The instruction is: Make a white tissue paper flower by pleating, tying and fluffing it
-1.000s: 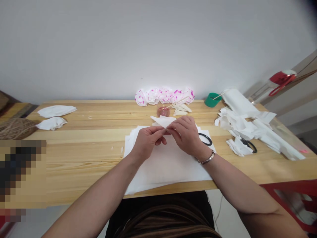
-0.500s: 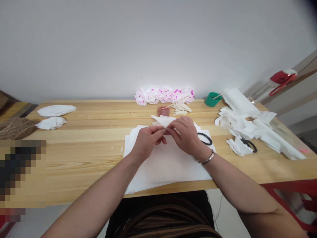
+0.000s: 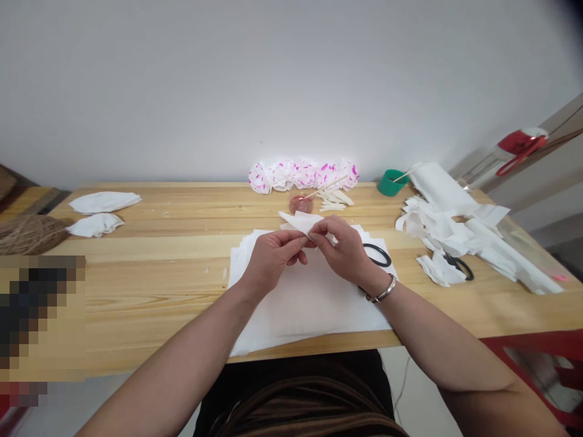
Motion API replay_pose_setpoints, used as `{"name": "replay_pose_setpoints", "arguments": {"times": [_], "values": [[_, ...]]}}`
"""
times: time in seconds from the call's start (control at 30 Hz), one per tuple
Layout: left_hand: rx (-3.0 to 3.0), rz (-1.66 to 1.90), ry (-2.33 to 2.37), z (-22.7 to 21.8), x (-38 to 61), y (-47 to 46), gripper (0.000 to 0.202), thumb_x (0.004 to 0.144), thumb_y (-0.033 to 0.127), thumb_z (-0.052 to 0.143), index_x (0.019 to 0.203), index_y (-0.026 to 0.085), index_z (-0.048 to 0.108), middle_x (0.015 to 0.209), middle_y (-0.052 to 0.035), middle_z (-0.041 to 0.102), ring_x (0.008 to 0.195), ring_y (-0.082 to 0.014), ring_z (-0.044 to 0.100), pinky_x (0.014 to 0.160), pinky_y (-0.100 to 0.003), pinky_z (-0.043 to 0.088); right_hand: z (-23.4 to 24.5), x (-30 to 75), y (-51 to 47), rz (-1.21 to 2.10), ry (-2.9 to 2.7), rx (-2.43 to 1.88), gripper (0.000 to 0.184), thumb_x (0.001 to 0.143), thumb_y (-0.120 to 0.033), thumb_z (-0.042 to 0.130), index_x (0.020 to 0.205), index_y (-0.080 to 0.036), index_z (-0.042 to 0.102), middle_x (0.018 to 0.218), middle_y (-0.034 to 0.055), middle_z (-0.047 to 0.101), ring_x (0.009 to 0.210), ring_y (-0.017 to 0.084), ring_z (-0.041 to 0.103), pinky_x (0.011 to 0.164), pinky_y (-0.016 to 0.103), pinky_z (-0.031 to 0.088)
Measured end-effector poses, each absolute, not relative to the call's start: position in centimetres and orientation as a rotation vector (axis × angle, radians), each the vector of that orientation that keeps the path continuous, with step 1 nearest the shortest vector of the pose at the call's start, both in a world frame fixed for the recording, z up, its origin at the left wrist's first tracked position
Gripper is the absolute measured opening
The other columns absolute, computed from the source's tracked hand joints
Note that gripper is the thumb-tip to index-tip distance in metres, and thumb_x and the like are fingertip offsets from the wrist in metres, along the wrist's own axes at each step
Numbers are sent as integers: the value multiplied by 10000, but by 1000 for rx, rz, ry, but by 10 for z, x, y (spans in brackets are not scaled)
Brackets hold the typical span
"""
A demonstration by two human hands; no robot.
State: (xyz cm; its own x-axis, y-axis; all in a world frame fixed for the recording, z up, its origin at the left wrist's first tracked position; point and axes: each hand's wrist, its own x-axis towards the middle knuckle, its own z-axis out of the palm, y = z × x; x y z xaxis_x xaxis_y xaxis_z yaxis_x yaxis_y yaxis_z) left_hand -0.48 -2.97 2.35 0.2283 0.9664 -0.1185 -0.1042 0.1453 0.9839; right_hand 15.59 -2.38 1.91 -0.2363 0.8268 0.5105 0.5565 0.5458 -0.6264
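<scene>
A small folded piece of white tissue paper (image 3: 304, 222) is pinched between my two hands, its pointed top fanning away from me. My left hand (image 3: 276, 255) grips its lower edge between thumb and fingers. From the other side, my right hand (image 3: 340, 247) pinches the same paper with thumb and forefinger. Both hands are above a stack of white paper sheets (image 3: 310, 309). By my right wrist, a black scissor handle (image 3: 378, 255) shows on the stack; the rest of it is hidden. Just behind the paper stands a small clear cup of pinkish stuff (image 3: 300, 203) with a stick.
White paper balls with pink marks (image 3: 304, 175) line the wall beside cut white strips (image 3: 336, 199). A green cup (image 3: 392, 182), white scraps (image 3: 432, 224) and a bottle (image 3: 501, 155) are on the right. Twine (image 3: 31, 235) and folded white pieces (image 3: 104, 202) are on the left.
My right hand's fingers have shifted slightly along the paper, the thumb and forefinger now more bent. My left hand stays nearly still.
</scene>
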Motion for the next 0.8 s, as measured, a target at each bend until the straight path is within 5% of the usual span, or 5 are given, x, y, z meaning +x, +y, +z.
{"name": "replay_pose_setpoints", "arguments": {"times": [0.8], "values": [[1144, 1001, 1063, 24, -5, -30, 159, 731, 293, 650, 678, 147, 684, 694, -52, 687, 507, -87, 519, 485, -240, 311, 22, 155, -26, 537, -1884, -1134, 109, 847, -214, 543, 741, -197, 563, 705, -1, 619, 682, 131, 533, 673, 288, 423]]}}
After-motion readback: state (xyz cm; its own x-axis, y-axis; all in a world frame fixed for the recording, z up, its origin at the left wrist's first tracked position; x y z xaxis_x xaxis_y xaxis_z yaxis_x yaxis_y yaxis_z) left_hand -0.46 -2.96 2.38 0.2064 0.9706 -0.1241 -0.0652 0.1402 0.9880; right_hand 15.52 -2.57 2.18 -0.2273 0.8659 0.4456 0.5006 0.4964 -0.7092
